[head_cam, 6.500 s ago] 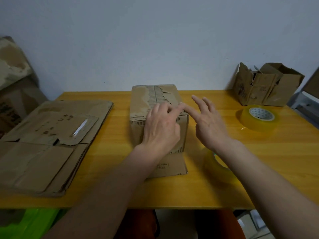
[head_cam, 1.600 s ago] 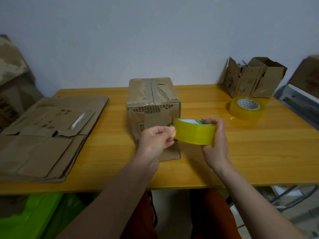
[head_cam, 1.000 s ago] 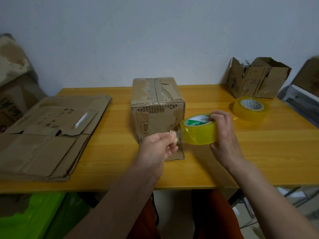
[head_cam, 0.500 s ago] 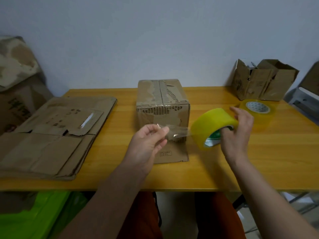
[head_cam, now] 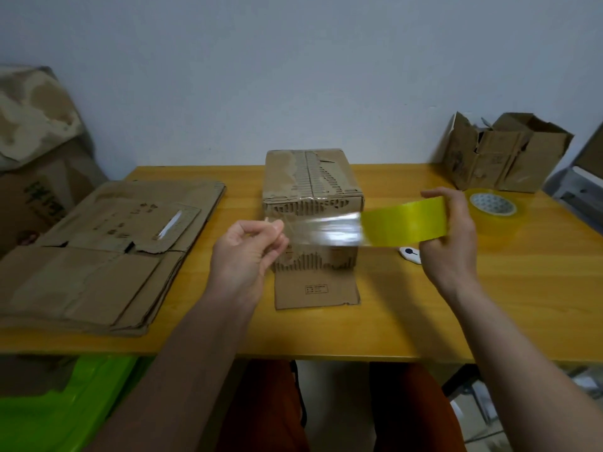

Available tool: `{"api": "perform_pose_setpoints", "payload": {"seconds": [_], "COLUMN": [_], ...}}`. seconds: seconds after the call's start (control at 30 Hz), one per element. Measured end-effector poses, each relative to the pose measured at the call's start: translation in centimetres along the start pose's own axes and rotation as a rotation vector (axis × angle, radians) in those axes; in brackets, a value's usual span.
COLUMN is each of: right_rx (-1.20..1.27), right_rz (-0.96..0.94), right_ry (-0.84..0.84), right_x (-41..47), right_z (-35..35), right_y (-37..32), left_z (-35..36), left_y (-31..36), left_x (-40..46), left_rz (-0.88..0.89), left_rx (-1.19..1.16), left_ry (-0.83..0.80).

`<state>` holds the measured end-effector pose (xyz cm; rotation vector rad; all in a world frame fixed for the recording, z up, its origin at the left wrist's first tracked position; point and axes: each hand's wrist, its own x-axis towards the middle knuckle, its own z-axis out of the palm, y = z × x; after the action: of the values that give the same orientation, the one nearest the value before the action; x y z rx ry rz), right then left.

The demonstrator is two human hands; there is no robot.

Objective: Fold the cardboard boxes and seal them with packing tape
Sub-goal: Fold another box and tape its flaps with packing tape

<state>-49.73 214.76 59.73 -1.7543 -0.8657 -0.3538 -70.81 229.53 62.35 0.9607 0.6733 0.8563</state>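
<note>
on table: 2 tape rolls (head_cam: 404,226) | 2 hands (head_cam: 248,252) holding one, strip stretched

The folded box (head_cam: 312,203) is matt brown cardboard, its outer paper torn away in patches so the rough corrugation shows. The pulled-out tape strip (head_cam: 323,230) is clear, glossy film; its roll (head_cam: 404,225) looks smooth yellow plastic. The bench (head_cam: 509,282) is smooth, lightly shiny yellow wood grain. At nine o'clock, flattened cardboard sheets (head_cam: 98,256) look matt and creased.
</note>
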Motion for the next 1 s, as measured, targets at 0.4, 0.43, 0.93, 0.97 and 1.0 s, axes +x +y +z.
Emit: {"api": "perform_pose_setpoints", "payload": {"seconds": [0.4,0.43,0.93,0.97,1.0], "right_rx": [-0.303,-0.417,-0.632,-0.635,-0.629], "right_rz": [-0.188,-0.237,-0.12,-0.109,-0.098], "right_ry": [-0.062,-0.074,-0.227,-0.244,-0.255], "right_x": [0.5,0.7,5.1,4.9,4.8], "right_z": [-1.3,-1.5,2.0,2.4,2.7], "right_y": [1.0,0.9,0.1,0.2,0.4], "left_z": [-1.7,-1.7,-1.5,-1.6,-1.6], "left_y": [1.6,1.7,2.0,1.6,1.3], "left_x": [1.8,2.0,7.8,8.0,8.1], "left_rz": [0.025,0.038,-0.179,-0.229,-0.272], "left_rx": [0.01,0.016,0.022,0.022,0.028], "left_ry": [0.134,0.158,0.247,0.242,0.232]}}
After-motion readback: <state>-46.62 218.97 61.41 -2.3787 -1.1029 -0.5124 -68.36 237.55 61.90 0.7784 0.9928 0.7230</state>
